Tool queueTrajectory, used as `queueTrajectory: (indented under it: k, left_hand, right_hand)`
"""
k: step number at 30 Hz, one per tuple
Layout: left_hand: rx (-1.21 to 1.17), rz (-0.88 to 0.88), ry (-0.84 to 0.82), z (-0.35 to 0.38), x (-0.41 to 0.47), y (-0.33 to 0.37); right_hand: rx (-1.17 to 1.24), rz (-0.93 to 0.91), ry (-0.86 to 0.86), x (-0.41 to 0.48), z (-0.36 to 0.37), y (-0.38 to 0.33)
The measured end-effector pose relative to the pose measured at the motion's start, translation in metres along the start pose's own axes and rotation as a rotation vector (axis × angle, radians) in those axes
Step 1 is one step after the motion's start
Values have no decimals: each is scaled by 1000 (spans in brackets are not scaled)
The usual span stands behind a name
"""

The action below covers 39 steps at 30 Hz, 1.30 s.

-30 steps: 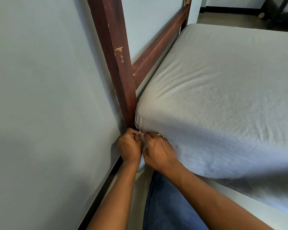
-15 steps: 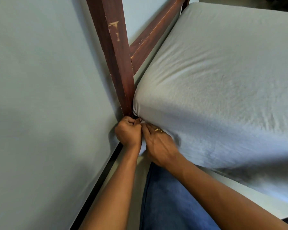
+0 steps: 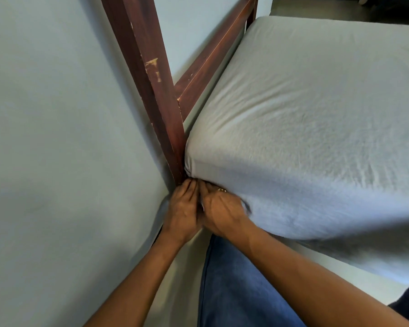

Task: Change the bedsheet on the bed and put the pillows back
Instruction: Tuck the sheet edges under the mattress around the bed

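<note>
A pale grey bedsheet [image 3: 305,119] covers the mattress, stretched smooth over the top and down the near side. At the near left corner the cloth is gathered under the mattress beside a dark wooden bedpost [image 3: 156,95]. My left hand [image 3: 183,208] and my right hand [image 3: 220,210] sit side by side just below that corner, fingertips pushed in under the mattress edge where the sheet bunches. The fingertips are hidden by the cloth. A ring shows on my right hand. No pillows are in view.
A pale wall [image 3: 57,161] stands close on the left. A wooden headboard rail [image 3: 213,57] runs along the mattress's left edge. My leg in blue jeans [image 3: 234,291] is below the hands. Bare floor [image 3: 340,272] lies under the bed's near side.
Both hands stayed at the corner and pushed their fingers further in under the mattress edge. The camera shifted slightly; the sheet corner looks tighter.
</note>
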<state>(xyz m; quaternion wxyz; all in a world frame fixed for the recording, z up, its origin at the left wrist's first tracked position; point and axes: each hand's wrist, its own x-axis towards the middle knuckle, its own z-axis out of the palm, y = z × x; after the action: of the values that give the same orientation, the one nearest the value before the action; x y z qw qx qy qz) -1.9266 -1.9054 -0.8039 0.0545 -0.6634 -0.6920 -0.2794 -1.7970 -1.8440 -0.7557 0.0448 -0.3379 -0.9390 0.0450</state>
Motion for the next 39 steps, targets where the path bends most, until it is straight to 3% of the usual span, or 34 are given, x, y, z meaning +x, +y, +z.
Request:
queueTrajectory:
  k: [5, 7, 10, 14, 17, 22, 24, 27, 31, 35, 39]
  left_hand:
    - [249, -16, -184, -10, 25, 13]
    - [161, -42, -198, -14, 18, 7]
    - [17, 45, -74, -24, -10, 8]
    - [-87, 61, -94, -17, -28, 19]
    - [-41, 17, -138, -11, -3, 16]
    - [-10, -19, -374, -27, 47, 5]
    - [-60, 13, -325, -38, 39, 7]
    - [-53, 26, -119, -42, -3, 15]
    - [-47, -8, -278, -24, 2, 6]
    - [171, -13, -395, -5, 41, 6]
    - [8, -21, -364, -23, 34, 8]
  right_hand:
    - [-49, -38, -41, -25, -3, 3]
    - [-87, -13, -15, -15, 1, 7]
    - [-5, 56, -133, 1, -5, -2]
    - [122, 57, -60, -1, -7, 0]
    - [127, 23, 14, -28, -5, 1]
    - [8, -39, -166, -35, -17, 4]
    - [-36, 11, -132, -21, -19, 5]
    - [5, 142, -224, 3, -26, 2]
    - [-19, 133, -202, -5, -26, -5]
    - [63, 42, -157, -43, -21, -4]
    - [5, 29, -218, -31, -25, 8]
